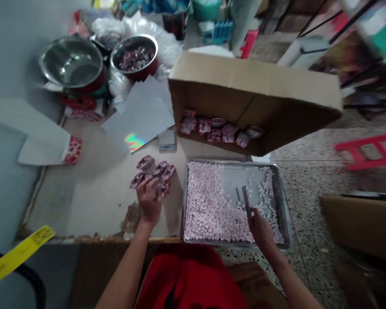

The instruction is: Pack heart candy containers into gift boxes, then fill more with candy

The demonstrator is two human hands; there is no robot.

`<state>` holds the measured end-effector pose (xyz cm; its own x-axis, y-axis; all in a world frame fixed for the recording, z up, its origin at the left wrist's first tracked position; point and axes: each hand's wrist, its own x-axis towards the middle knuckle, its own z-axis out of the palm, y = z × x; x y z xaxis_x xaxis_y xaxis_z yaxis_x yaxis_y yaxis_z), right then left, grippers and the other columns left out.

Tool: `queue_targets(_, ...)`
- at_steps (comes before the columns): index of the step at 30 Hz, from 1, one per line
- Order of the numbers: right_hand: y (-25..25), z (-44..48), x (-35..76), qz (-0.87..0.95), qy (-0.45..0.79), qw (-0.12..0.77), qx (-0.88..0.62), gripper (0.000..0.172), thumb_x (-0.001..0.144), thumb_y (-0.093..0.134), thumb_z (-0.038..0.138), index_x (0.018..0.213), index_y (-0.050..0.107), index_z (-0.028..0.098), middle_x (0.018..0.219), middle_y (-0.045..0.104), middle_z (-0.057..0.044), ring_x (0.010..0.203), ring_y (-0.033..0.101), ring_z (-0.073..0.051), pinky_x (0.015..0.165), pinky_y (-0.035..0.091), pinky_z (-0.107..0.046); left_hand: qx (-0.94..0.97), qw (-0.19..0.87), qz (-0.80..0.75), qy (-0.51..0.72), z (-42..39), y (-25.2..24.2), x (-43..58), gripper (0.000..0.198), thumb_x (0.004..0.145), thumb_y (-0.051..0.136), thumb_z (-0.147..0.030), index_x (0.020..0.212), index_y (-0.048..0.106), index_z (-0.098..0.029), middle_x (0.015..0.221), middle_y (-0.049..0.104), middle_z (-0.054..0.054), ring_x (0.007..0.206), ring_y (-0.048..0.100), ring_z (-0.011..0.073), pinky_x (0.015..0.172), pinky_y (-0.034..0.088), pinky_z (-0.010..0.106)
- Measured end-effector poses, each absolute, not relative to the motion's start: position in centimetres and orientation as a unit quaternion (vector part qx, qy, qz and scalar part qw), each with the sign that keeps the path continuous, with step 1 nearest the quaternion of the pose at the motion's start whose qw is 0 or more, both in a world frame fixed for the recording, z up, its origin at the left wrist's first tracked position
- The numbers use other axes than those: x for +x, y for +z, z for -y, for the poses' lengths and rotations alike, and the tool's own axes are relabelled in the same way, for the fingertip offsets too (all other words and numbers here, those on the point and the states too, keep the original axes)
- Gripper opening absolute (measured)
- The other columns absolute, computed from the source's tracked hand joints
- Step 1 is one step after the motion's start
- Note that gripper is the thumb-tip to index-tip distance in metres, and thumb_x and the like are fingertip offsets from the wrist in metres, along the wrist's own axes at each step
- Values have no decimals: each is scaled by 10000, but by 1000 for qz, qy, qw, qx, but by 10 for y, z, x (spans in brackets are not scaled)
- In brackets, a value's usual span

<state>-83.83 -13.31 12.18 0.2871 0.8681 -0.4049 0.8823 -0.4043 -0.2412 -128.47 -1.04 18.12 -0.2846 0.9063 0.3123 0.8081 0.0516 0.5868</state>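
My left hand [149, 199] is over the table with its fingers curled onto one of several small red-and-white printed packets [161, 167]. Its fingertips partly hide that packet. In my right hand [260, 226] is a slim dark metal tool [246, 201], which looks like tweezers, pointing away from me over a metal tray [286, 214]. Small pale pink pellets [206, 201] thickly cover the tray's left side and front. At the tray's upper middle the bare metal shows, with scattered pellets to the right.
A cardboard box [257, 73] with several similar packets [215, 128] in it lies behind the tray. White sheets [141, 107], a steel pot [72, 64] and a bowl of dark wrapped pieces [135, 58] stand at back left. The table's front edge [99, 240] is worn.
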Motion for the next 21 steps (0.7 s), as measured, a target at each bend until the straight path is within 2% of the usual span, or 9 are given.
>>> queue_targets(3, 116, 124, -841, -528, -209, 23, 823, 318, 883, 477, 114, 1131, 656, 201, 720, 700, -68, 570, 585, -204, 571, 230, -300, 707, 108, -611, 339, -74, 189, -1235, 191, 974, 604, -223, 1120, 724, -253, 1131, 715, 101, 1135, 653, 291, 1078, 498, 495)
queue_targets(5, 111, 122, -844, -518, -205, 19, 830, 273, 884, 488, 129, 1082, 654, 216, 715, 697, -61, 583, 597, -212, 573, 247, -298, 755, 127, -564, 311, -156, 189, -1194, 224, 950, 625, -153, 1151, 712, -200, 1141, 714, 122, 1134, 655, 293, 1042, 516, 462)
queue_targets(7, 109, 123, -849, -508, -213, 4, 834, 237, 884, 500, 153, 1054, 648, 229, 747, 705, -64, 624, 616, -219, 578, 268, -297, 803, 135, -523, 251, -235, 185, -1155, 348, 880, 696, -67, 1222, 682, -133, 1256, 684, 167, 1245, 611, 319, 1124, 464, 477)
queue_targets(10, 115, 126, -854, -490, -228, -41, 841, 203, 882, 519, 183, 1037, 645, 224, 873, 726, -87, 721, 640, -218, 609, 315, -295, 861, 129, -469, 149, -313, 170, -1112, 721, 696, 897, -63, 1340, 576, -28, 1468, 549, 233, 1442, 441, 400, 1264, 240, 617)
queue_targets(12, 123, 128, -850, -459, -229, -54, 857, 195, 889, 530, 215, 1042, 650, 205, 842, 710, -77, 710, 620, -211, 622, 322, -293, 874, 145, -452, 108, -336, 157, -1099, 717, 735, 891, -117, 1319, 520, 71, 1484, 505, 277, 1468, 398, 427, 1241, 145, 710)
queue_targets(14, 130, 132, -843, -433, -232, -44, 870, 222, 905, 540, 256, 1080, 658, 187, 757, 684, -49, 675, 592, -204, 624, 315, -287, 883, 164, -432, 79, -346, 147, -1100, 545, 876, 773, -157, 1264, 501, 113, 1410, 566, 236, 1445, 433, 392, 1216, 145, 736)
queue_targets(16, 137, 138, -837, -442, -246, -28, 862, 252, 926, 537, 262, 1128, 664, 181, 801, 710, -54, 699, 604, -201, 636, 324, -281, 886, 164, -429, 60, -348, 142, -1111, 445, 973, 648, -217, 1260, 505, 92, 1316, 618, 146, 1408, 487, 369, 1192, 251, 712)
queue_targets(18, 144, 143, -836, -475, -266, -7, 839, 265, 945, 518, 225, 1158, 672, 189, 940, 752, -82, 780, 641, -207, 656, 338, -282, 883, 147, -441, 69, -342, 143, -1125, 429, 1009, 564, -262, 1317, 519, 34, 1281, 611, 89, 1390, 515, 383, 1135, 366, 667)
queue_targets(21, 149, 144, -837, -522, -288, 27, 802, 288, 973, 486, 184, 1181, 683, 212, 1106, 755, -105, 896, 669, -222, 681, 345, -293, 861, 147, -464, 150, -298, 158, -1144, 474, 1001, 543, -238, 1437, 502, -59, 1377, 587, 74, 1403, 505, 387, 1108, 397, 617)
